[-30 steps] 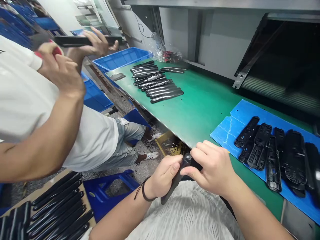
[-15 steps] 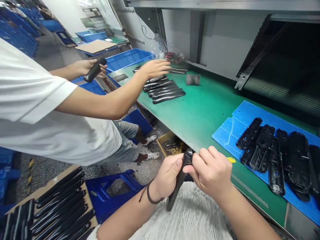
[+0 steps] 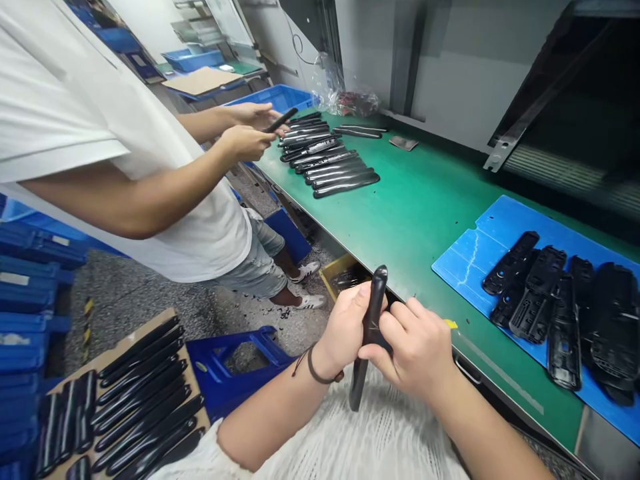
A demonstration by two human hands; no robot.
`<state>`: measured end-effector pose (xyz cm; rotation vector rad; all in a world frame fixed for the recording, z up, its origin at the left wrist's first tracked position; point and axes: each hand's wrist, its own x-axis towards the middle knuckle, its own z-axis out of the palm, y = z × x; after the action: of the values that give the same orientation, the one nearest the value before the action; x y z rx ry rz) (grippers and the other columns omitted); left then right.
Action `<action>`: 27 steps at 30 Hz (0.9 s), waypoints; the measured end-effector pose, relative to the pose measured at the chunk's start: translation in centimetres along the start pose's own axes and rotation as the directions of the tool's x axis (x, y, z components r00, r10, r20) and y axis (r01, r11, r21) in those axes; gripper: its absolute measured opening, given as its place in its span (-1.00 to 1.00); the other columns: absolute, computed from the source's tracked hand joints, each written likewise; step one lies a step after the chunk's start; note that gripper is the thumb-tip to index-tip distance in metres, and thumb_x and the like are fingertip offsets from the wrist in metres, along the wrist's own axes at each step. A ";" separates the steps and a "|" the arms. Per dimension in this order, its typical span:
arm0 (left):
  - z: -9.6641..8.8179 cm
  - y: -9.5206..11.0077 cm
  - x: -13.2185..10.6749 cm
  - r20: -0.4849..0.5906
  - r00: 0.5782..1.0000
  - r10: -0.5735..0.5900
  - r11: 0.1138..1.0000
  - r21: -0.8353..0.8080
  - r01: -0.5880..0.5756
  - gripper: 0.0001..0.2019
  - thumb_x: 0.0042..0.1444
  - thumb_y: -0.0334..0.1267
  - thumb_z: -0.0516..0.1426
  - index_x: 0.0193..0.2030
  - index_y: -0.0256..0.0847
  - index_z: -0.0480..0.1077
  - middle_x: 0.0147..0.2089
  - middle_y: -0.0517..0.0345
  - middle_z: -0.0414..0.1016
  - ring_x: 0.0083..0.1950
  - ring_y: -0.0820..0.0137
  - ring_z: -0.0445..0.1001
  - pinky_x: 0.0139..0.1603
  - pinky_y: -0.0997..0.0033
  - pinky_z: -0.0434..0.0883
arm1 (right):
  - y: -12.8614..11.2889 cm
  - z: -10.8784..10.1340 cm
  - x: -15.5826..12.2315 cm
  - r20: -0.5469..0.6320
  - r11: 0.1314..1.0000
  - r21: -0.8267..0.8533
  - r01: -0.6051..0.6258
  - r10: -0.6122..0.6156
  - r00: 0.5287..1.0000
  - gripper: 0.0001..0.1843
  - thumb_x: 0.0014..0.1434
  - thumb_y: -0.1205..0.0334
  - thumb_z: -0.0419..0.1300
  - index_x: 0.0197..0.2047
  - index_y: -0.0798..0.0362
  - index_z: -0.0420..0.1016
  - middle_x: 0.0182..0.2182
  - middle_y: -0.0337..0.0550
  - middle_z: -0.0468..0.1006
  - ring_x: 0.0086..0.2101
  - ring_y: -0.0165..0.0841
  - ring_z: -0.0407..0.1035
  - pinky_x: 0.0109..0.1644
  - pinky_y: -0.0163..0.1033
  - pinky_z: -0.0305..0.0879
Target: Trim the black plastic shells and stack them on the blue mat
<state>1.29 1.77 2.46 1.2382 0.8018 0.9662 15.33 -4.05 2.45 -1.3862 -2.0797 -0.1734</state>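
Left hand (image 3: 345, 327): fingers curled shut round the middle of a long black casing (image 3: 377, 287), thumb along its near side. Right hand (image 3: 417, 347): also closed on the casing from the other side, thumb and forefinger pinching it just below the left hand's grip. The casing stands almost upright, top tipped slightly right, held above the lap just short of the green table (image 3: 410, 207) edge, not touching it. On the table to the right, a blue sheet (image 3: 470, 253) carries black parts (image 3: 545, 293), well apart from the hands. Farther along the table lies a row (image 3: 335, 170) of similar casings. A co-worker's hand (image 3: 245, 141) is near that row. At lower left is a stack (image 3: 140, 393) of casings.
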 end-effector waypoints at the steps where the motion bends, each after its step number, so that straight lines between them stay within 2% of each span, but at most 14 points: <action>1: 0.1 -0.1 0.1 -0.012 1.000 0.000 1.000 -0.015 0.000 -0.46 0.46 0.14 -0.05 -0.44 -0.22 0.25 -0.44 0.19 0.19 -0.40 0.42 0.14 -0.33 0.35 0.18 | 0.0 0.0 -0.1 -0.001 1.000 0.002 -0.002 0.002 1.000 -0.36 0.48 -0.28 -0.13 -0.42 0.01 0.35 -0.46 -0.15 0.35 -0.38 -0.28 0.05 -0.32 -0.14 -0.12; 6: 0.6 -0.2 0.6 -0.059 0.996 -0.068 0.986 -0.155 0.058 -0.45 0.40 0.19 0.03 -0.46 -0.23 0.25 -0.46 0.22 0.17 -0.46 0.48 0.10 -0.44 0.41 0.15 | -0.2 0.2 -0.6 0.005 1.000 0.014 -0.018 0.018 1.000 -0.36 0.49 -0.26 -0.14 -0.40 0.02 0.38 -0.47 -0.16 0.32 -0.38 -0.28 0.04 -0.32 -0.14 -0.14; 10: 0.8 0.5 1.0 -0.094 0.985 -0.145 0.951 -0.289 0.113 -0.44 0.31 0.26 0.12 -0.44 -0.21 0.24 -0.52 0.30 0.10 -0.58 0.57 0.04 -0.59 0.50 0.03 | -0.7 0.6 -1.0 0.039 0.999 0.046 -0.002 0.001 0.999 -0.34 0.49 -0.27 -0.17 -0.42 0.01 0.36 -0.47 -0.16 0.31 -0.38 -0.28 0.04 -0.32 -0.13 -0.16; 21: 0.0 1.5 2.2 -0.136 0.975 -0.176 0.922 -0.370 0.114 -0.40 0.18 0.31 0.22 -0.44 -0.22 0.22 -0.52 0.34 0.13 -0.67 0.67 0.01 -0.71 0.59 -0.03 | -1.9 1.1 -1.3 0.128 0.997 0.067 0.038 -0.047 0.991 -0.44 0.48 -0.19 -0.06 -0.41 0.01 0.34 -0.46 -0.16 0.33 -0.37 -0.28 0.07 -0.32 -0.11 -0.17; 27: -1.4 2.1 3.5 -0.159 0.961 -0.224 0.908 -0.393 0.146 -0.42 0.28 0.29 0.13 -0.44 -0.21 0.19 -0.52 0.35 0.13 -0.71 0.68 -0.01 -0.75 0.62 -0.03 | -2.5 1.1 -1.5 0.221 0.993 0.092 0.071 -0.090 0.971 -0.33 0.37 -0.43 -0.05 -0.39 0.01 0.36 -0.45 -0.16 0.33 -0.38 -0.28 0.06 -0.33 -0.12 -0.20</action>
<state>1.08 5.62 4.32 0.7235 0.8278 1.0415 13.05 -5.90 1.28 -1.3230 -2.3029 0.0400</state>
